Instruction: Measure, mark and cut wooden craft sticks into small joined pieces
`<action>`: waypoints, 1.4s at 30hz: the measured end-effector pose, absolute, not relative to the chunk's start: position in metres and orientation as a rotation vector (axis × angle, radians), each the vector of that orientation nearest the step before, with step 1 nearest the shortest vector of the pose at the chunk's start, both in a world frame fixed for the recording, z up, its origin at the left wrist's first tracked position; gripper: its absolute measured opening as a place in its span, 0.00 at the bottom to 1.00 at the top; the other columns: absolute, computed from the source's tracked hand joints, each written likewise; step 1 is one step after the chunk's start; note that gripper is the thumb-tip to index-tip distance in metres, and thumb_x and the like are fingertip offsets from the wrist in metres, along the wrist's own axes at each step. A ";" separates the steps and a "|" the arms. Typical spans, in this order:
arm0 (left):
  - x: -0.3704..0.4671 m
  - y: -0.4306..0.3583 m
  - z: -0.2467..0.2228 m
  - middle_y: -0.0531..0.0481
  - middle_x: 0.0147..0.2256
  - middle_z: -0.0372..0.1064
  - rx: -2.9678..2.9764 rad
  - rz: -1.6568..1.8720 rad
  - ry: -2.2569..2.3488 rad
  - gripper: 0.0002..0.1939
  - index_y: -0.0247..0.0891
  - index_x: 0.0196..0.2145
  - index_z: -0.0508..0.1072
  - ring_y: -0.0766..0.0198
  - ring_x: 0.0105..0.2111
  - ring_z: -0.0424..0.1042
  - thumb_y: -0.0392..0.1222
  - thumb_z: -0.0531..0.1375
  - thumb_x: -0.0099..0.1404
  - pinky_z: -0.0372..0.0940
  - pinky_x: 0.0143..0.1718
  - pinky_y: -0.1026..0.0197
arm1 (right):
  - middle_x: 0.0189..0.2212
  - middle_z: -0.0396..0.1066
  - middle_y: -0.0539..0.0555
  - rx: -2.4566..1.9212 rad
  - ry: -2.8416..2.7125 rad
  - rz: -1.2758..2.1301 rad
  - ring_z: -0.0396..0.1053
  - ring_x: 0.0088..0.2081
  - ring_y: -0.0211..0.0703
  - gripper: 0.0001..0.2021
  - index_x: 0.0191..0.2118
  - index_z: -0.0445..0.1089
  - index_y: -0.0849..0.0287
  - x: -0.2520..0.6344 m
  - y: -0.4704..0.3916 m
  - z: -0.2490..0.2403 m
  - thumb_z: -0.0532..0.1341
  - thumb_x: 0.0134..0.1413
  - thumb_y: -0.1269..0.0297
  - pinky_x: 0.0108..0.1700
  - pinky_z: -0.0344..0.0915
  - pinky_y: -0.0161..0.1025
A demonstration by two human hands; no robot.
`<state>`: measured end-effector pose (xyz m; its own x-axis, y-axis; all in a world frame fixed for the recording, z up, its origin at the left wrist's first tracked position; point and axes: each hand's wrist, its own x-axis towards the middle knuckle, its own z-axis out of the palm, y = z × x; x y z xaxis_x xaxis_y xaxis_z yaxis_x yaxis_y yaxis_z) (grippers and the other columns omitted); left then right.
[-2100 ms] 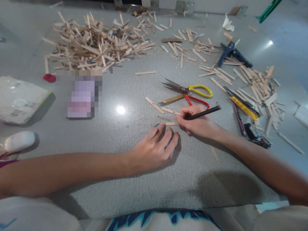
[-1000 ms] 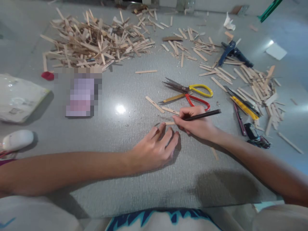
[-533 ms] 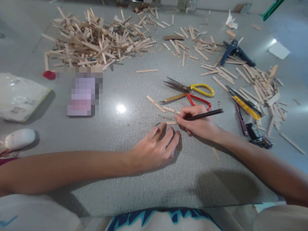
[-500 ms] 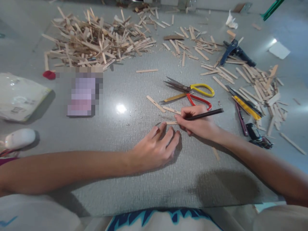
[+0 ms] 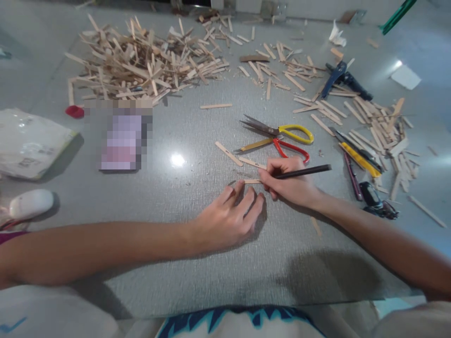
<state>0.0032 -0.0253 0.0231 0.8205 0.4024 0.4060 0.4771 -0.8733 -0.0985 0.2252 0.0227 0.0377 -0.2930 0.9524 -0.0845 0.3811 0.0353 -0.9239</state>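
A short wooden stick (image 5: pixel 251 181) lies flat on the grey table between my hands. My left hand (image 5: pixel 230 217) rests on the table with fingers bent and apart, a fingertip pressing the stick's left end. In my right hand (image 5: pixel 287 180) is a dark pen (image 5: pixel 306 171), its tip by the stick's right end, hidden behind the fingers. Two more sticks lie just above, one slanted (image 5: pixel 228 153) and one marked (image 5: pixel 252 162) that runs up to my right hand. Scissors (image 5: pixel 273 130) with yellow and red handles lie beyond, with a yellow cutter (image 5: pixel 256 144) across them.
A big heap of sticks (image 5: pixel 141 65) lies at the back left, more sticks (image 5: pixel 377 122) at the right near a yellow knife (image 5: pixel 361 159) and blue tool (image 5: pixel 334 80). At left are a blurred phone (image 5: pixel 121 141), a plastic bag (image 5: pixel 33 143) and a white mouse (image 5: pixel 31 203).
My right hand and the pen have shifted very slightly to the right. My left hand keeps its place on the stick. The view has moved a little.
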 end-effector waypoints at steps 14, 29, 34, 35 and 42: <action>0.005 -0.026 0.021 0.34 0.46 0.81 -2.792 -0.577 -0.697 0.20 0.22 0.56 0.77 0.38 0.50 0.82 0.37 0.53 0.77 0.74 0.45 0.48 | 0.11 0.66 0.45 -1.359 -1.759 1.221 0.62 0.13 0.33 0.27 0.21 0.66 0.55 0.225 0.023 0.036 0.71 0.66 0.45 0.19 0.56 0.34; 0.003 -0.028 0.022 0.33 0.48 0.80 -2.789 -0.534 -0.696 0.22 0.23 0.59 0.75 0.39 0.51 0.81 0.41 0.55 0.77 0.73 0.47 0.48 | 0.10 0.64 0.44 -1.366 -1.753 1.220 0.61 0.12 0.33 0.28 0.20 0.65 0.54 0.223 0.022 0.038 0.71 0.65 0.45 0.18 0.54 0.34; 0.003 -0.028 0.021 0.34 0.49 0.80 -2.788 -0.521 -0.706 0.21 0.26 0.60 0.75 0.40 0.52 0.81 0.41 0.55 0.77 0.73 0.47 0.48 | 0.10 0.64 0.44 -1.350 -1.784 1.204 0.61 0.13 0.33 0.27 0.19 0.64 0.54 0.223 0.022 0.037 0.70 0.66 0.50 0.19 0.55 0.34; 0.003 -0.028 0.020 0.34 0.49 0.80 -2.788 -0.515 -0.704 0.21 0.26 0.60 0.75 0.40 0.52 0.81 0.41 0.55 0.77 0.74 0.47 0.48 | 0.11 0.64 0.44 -1.348 -1.788 1.203 0.61 0.13 0.33 0.26 0.19 0.64 0.54 0.224 0.022 0.037 0.69 0.67 0.51 0.19 0.55 0.34; 0.003 -0.029 0.020 0.33 0.49 0.81 -2.776 -0.569 -0.713 0.21 0.25 0.59 0.76 0.40 0.52 0.82 0.40 0.56 0.76 0.73 0.48 0.48 | 0.10 0.64 0.44 -1.334 -1.832 1.205 0.60 0.13 0.34 0.25 0.20 0.65 0.54 0.226 0.024 0.035 0.68 0.67 0.54 0.19 0.54 0.35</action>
<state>0.0029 -0.0287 0.0197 0.8073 0.4158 0.4189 0.5005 -0.8583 -0.1127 0.2262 0.0242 0.0350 -0.3425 0.9375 -0.0609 0.4270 0.0976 -0.8990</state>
